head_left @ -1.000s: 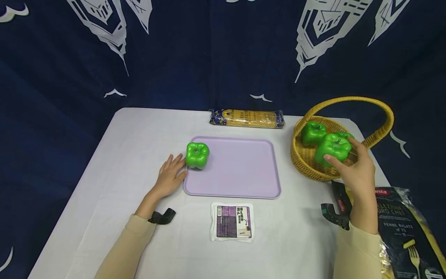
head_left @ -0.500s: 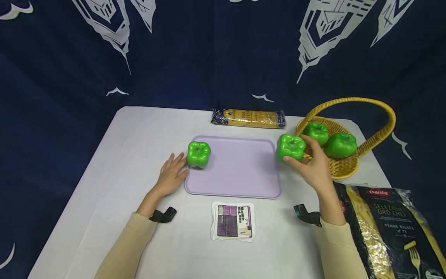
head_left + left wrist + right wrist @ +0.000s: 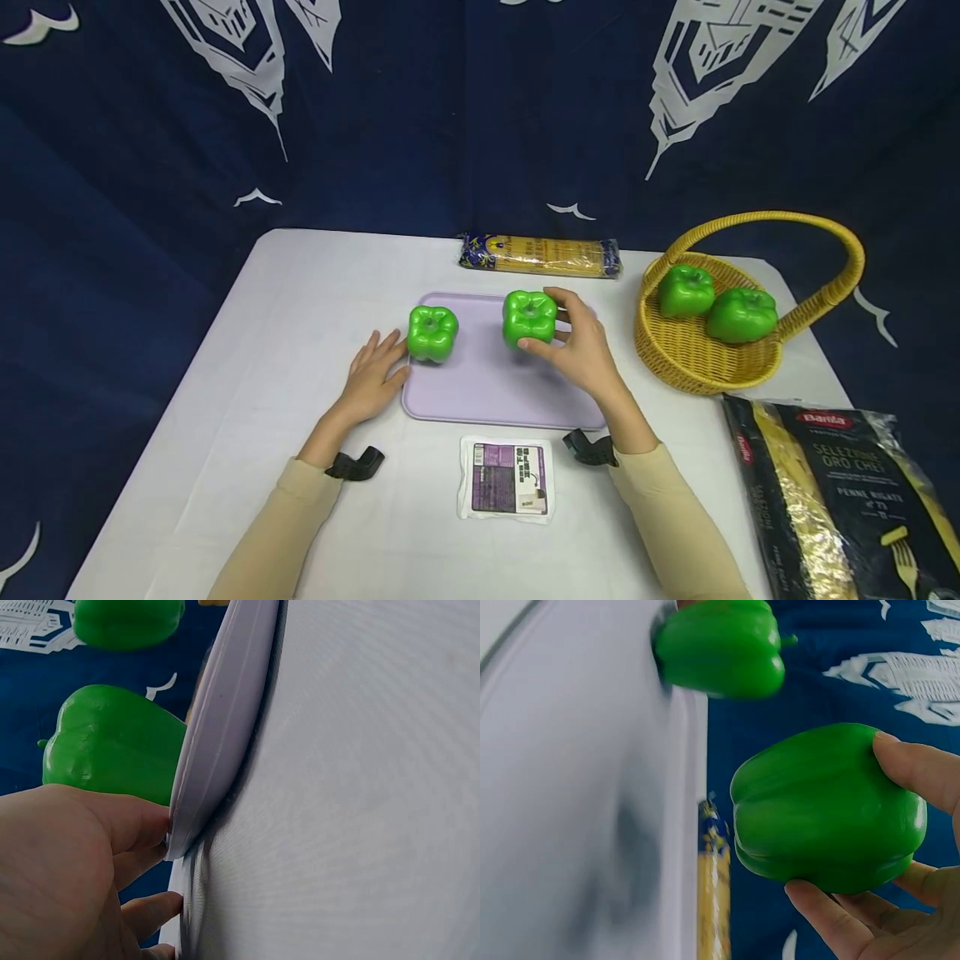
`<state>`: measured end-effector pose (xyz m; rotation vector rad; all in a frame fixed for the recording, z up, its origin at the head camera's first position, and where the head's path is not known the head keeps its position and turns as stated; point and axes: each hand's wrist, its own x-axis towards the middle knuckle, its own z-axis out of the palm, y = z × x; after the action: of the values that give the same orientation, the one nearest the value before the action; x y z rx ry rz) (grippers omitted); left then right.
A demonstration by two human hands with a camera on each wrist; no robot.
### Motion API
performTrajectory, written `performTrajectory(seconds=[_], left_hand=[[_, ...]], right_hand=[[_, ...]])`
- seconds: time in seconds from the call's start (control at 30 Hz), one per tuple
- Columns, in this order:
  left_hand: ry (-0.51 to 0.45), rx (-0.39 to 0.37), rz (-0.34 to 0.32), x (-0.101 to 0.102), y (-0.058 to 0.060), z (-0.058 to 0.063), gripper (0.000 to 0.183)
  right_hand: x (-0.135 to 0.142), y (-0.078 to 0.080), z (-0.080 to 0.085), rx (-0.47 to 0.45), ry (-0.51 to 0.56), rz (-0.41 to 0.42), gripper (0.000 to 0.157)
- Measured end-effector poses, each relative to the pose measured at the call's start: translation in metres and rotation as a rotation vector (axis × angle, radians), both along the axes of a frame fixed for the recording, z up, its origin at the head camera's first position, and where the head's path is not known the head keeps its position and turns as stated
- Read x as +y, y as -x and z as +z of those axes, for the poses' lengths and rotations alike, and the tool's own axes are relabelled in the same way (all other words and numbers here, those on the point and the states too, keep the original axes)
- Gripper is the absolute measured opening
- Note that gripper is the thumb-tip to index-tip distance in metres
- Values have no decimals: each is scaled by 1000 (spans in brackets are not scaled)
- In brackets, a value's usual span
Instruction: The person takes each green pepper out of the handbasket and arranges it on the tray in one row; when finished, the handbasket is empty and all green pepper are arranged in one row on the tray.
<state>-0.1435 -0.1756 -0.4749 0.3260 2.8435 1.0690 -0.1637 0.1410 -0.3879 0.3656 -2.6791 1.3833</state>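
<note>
With our right hand we are pinching a glossy green bell pepper between thumb and fingers, and we are holding it above a pale lilac rectangular tray, apart from its surface. Our left hand, its fingers spread, is resting on the white cloth-covered desk and is touching the tray's left rim. Just beside those fingertips, a second green bell pepper is sitting on the tray's left edge. A third green bell pepper and a fourth green bell pepper are lying in a yellow woven basket with an arched handle, which is standing to the tray's right. Behind the tray a long yellow-and-blue plastic packet is lying; in front, a flat white-and-purple sachet is lying, and a large black-and-gold pasta bag is lying near the basket
</note>
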Motion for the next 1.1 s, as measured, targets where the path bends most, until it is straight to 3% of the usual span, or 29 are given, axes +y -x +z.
performTrajectory(seconds=[0.37, 0.73, 1.1], left_hand=[[-6, 1, 1, 0, 0, 1, 53], [-6, 8, -1, 0, 0, 1, 53], [0, 9, 4, 0, 0, 0, 53]], right_hand=[[-37, 10, -12, -70, 7, 90, 80], [-41, 18, -28, -127, -51, 122, 81], [-43, 15, -30, -129, -101, 133, 87]])
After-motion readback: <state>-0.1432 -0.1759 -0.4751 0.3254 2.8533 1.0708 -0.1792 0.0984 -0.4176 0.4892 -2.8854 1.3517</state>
